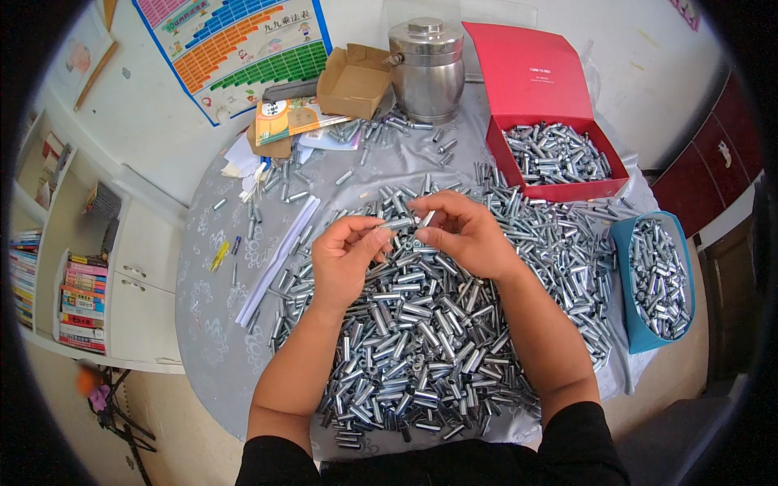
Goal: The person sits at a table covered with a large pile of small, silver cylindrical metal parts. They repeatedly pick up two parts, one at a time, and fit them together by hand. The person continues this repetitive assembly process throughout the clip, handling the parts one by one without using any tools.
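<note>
Both my hands are raised over a broad heap of short silvery metal tubes (421, 324) spread on the table. My left hand (347, 257) pinches one metal tube (397, 223) between thumb and fingers, its free end pointing to the right. Close beside that end, my right hand (468, 235) has thumb and forefinger curled around a small shiny metal piece (427, 219). Its exact shape is too small to tell. The two hands are a short gap apart, and I cannot tell whether the two metal parts touch.
An open red box (559, 192) and a blue-green fabric bin (648, 334) hold more metal parts at the right. At the back stand a steel pot (427, 77) and a cardboard box (350, 85) on books. Folded white paper (279, 261) and a yellow item (220, 256) lie left.
</note>
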`<action>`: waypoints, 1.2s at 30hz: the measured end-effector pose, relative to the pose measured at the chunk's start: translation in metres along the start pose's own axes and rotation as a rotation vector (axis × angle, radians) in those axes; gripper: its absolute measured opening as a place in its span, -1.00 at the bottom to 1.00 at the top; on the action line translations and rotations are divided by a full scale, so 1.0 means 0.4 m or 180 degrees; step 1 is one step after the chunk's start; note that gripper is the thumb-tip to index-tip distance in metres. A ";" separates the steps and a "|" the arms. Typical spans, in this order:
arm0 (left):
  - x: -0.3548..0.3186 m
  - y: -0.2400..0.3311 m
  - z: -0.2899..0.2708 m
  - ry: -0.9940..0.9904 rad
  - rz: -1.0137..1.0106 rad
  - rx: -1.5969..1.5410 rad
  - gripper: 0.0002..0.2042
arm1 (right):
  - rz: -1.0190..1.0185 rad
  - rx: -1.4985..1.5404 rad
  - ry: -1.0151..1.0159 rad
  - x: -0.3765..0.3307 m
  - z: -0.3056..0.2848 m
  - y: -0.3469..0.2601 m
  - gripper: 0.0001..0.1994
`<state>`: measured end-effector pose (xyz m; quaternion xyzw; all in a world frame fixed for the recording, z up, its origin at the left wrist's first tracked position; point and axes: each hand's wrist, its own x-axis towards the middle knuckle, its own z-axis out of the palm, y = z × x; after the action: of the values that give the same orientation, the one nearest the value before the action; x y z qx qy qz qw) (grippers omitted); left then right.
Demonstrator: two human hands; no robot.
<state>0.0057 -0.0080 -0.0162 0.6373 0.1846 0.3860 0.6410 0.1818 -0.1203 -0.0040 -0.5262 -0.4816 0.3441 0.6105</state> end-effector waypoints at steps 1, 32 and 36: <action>0.002 0.001 0.003 0.0002 0.0001 -0.0060 -0.87 | -0.0013 0.0086 0.0051 -0.002 -0.001 -0.007 -0.78; 0.003 -0.003 0.007 -0.0070 -0.0002 -0.0186 -0.87 | 0.0158 0.0277 0.0202 0.002 0.002 -0.004 -0.77; 0.001 -0.006 0.002 -0.0029 -0.0033 -0.0193 -0.88 | 0.0056 -0.0029 0.0116 0.005 -0.005 0.014 -0.76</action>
<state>0.0072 -0.0083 -0.0182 0.6184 0.1731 0.3851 0.6628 0.1848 -0.1181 -0.0091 -0.5394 -0.4673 0.3376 0.6138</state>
